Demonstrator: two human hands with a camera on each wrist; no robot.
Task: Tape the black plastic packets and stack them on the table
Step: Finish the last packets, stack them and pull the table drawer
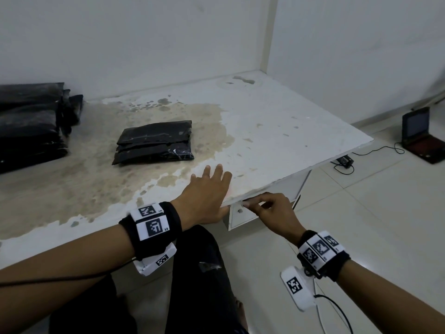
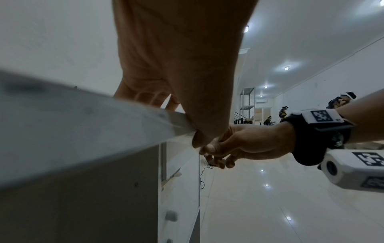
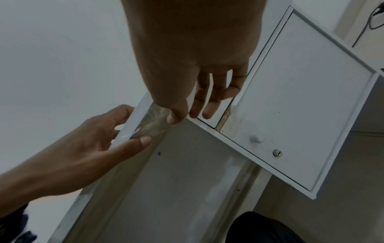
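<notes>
Dim, even lighting; ceiling lamps [image 2: 287,67] are mirrored as glare on the floor [image 2: 290,205]; the table [image 2: 83,131] edge is blurred.

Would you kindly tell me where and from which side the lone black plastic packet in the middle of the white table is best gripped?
Probably at the two short ends of the lone black plastic packet, one hand on each, coming from the near table edge. It lies flat and wider than deep, with bare tabletop at both ends, so fingers can slide underneath. Its glossy top looks slippery for a pinch.
</notes>
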